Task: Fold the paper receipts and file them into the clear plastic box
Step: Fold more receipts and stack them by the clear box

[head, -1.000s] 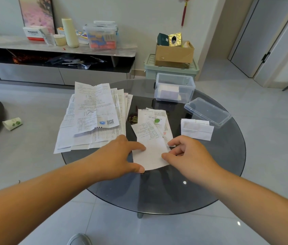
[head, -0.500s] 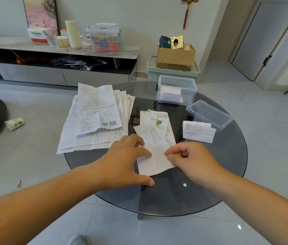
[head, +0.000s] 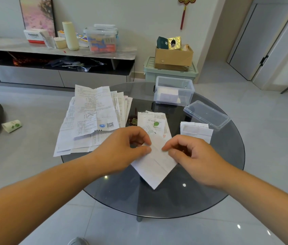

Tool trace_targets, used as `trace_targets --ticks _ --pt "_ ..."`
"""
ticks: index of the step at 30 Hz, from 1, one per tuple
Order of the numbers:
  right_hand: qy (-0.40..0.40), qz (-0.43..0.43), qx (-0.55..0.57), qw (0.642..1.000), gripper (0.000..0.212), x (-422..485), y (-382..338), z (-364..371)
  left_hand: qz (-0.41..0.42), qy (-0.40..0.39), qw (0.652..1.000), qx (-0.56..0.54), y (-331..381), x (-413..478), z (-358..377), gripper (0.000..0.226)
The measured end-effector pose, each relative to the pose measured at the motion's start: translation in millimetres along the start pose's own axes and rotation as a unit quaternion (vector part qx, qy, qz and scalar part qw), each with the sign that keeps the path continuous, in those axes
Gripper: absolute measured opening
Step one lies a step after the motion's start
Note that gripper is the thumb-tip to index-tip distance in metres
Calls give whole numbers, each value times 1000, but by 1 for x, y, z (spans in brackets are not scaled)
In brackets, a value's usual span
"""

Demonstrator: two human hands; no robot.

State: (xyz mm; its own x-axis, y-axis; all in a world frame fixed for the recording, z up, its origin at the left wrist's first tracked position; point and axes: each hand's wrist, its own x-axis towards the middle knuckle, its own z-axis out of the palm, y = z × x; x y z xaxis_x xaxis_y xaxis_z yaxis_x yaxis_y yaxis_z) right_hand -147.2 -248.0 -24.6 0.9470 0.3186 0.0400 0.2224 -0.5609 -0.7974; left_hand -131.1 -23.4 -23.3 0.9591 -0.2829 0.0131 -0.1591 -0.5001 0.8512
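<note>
A white paper receipt [head: 154, 167] is lifted off the round glass table [head: 183, 197], its lower corner hanging down. My left hand [head: 122, 149] pinches its upper left edge between thumb and fingers. My right hand [head: 191, 156] pinches its right edge. Behind them lies a printed receipt with a green mark [head: 154, 121]. A folded receipt [head: 196, 130] lies to the right. The clear plastic box [head: 174, 91] stands open at the table's far side with folded paper inside. Its clear lid [head: 206, 114] lies beside it.
A spread stack of larger paper sheets [head: 90, 119] covers the table's left part and overhangs its edge. A green bin with a cardboard box [head: 173, 58] stands behind the table. A paper cup [head: 12, 125] lies on the floor at left.
Both hands have lifted the receipt off the table and turned it, so one corner now points down. The fingers moved from pressing it flat to pinching its edges.
</note>
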Motion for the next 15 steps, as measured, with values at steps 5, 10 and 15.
trace_targets --ticks 5,10,15 --pt "74 -5 71 995 33 0 5 1 0 19 995 -95 5 -4 1 32" --pt "107 -57 26 992 17 -6 6 -1 91 28 995 5 5 -12 -5 16" --pt "8 -150 -181 972 4 -16 24 3 133 -65 953 265 -12 -21 -4 12"
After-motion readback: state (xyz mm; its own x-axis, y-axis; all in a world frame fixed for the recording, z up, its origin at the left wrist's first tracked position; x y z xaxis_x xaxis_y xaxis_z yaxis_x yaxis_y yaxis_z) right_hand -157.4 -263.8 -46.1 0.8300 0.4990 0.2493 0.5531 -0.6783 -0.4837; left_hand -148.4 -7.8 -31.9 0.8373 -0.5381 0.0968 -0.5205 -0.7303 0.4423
